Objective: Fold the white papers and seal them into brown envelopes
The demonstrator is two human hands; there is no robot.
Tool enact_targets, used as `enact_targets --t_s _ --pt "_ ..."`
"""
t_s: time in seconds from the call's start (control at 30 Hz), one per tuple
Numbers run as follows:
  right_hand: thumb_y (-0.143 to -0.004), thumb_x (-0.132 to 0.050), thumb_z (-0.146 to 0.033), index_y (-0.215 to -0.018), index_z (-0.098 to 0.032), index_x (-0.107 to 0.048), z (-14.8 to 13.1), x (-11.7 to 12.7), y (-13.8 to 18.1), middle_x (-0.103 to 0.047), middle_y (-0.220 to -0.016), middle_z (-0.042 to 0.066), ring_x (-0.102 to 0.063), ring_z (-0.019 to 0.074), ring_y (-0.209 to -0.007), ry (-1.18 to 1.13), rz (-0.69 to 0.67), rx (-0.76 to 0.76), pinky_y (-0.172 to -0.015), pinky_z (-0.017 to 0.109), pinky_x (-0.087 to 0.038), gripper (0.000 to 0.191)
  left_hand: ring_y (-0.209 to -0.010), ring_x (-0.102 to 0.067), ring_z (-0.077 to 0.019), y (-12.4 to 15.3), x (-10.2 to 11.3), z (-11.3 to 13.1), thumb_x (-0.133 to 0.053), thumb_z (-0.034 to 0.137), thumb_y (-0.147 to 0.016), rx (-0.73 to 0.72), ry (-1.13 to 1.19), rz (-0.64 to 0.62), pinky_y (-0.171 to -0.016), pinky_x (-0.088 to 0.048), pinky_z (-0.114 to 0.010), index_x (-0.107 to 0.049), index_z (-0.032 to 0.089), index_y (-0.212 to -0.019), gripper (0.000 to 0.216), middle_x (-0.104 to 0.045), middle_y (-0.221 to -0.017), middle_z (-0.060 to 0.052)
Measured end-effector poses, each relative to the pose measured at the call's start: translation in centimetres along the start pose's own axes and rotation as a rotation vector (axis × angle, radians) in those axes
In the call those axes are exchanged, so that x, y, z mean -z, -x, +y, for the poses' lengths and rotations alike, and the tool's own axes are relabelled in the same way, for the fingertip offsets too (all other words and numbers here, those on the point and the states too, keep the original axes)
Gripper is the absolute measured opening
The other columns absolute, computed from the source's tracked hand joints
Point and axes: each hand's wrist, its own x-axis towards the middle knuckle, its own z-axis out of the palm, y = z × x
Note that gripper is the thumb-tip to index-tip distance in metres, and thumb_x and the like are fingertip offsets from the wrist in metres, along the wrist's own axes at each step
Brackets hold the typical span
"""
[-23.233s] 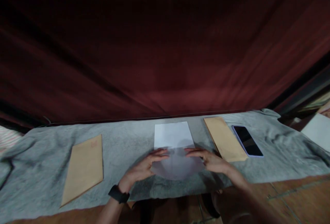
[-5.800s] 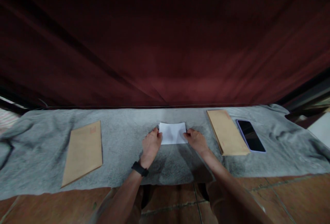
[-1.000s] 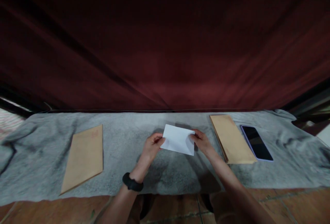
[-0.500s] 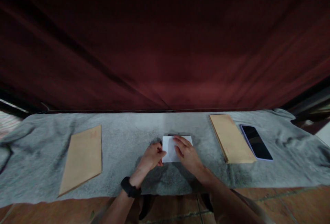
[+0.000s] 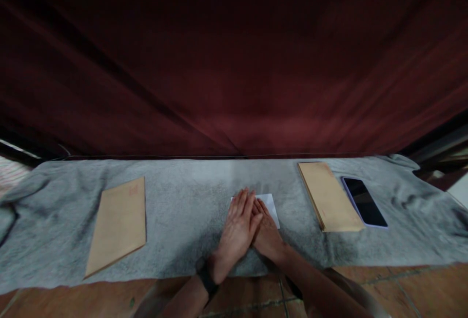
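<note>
A folded white paper [image 5: 271,205] lies on the grey cloth [image 5: 183,210] in the middle, mostly covered by my hands. My left hand [image 5: 238,225], with a black watch at the wrist, lies flat on the paper with fingers stretched out. My right hand [image 5: 268,232] lies flat beside it, partly under the left hand, fingers pressing the paper down. Only the paper's right corner shows.
A brown envelope [image 5: 119,223] lies on the cloth at the left. A stack of brown envelopes [image 5: 329,196] lies at the right, with a dark phone [image 5: 363,202] beside it. A dark red curtain [image 5: 234,64] hangs behind. Tiled floor [image 5: 420,288] shows below.
The paper was held up between both hands a second ago, then laid down. Both hands now lie flat on top of it, the left over the right.
</note>
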Motion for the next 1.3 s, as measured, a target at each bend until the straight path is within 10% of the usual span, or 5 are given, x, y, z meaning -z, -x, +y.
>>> enact_targets --t_s 0.23,0.87,1.3 --pt "-0.097 -0.043 -0.019 -0.161 -0.017 -0.023 1.1 -0.3 1.1 -0.037 -0.161 0.011 -0.032 0.0272 -0.150 0.126 -0.001 0.007 -0.124 0.051 -0.028 0.067 -0.153 -0.027 -0.0256 2.0 -2.5 -1.5 -0.036 0.047 -0.104 -0.102 -0.221 -0.065 -0.123 -0.030 -0.048 -0.020 0.016 -0.161 0.066 -0.033 -0.163 -0.016" --pt "-0.102 -0.042 -0.043 -0.151 -0.013 -0.044 5.8 3.4 2.3 -0.044 -0.157 0.015 -0.039 0.0349 -0.143 0.170 0.026 -0.320 -0.117 0.057 -0.027 0.057 -0.150 -0.033 -0.0332 2.2 -1.5 -3.8 -0.041 0.049 -0.101 0.064 -0.436 -0.004 -0.120 -0.032 -0.055 -0.040 0.019 -0.154 0.061 -0.035 -0.162 -0.016" --pt "-0.089 -0.059 -0.027 -0.111 -0.019 -0.065 6.5 4.1 -0.7 -0.070 -0.097 0.010 -0.065 0.0267 -0.093 -0.008 -0.008 -0.539 -0.087 0.040 -0.049 0.025 -0.137 -0.049 -0.0323 0.1 -0.3 -4.0 -0.052 0.036 -0.097 0.048 -0.351 -0.094 -0.113 -0.040 -0.048 -0.044 0.015 -0.149 0.057 -0.052 -0.148 -0.019"
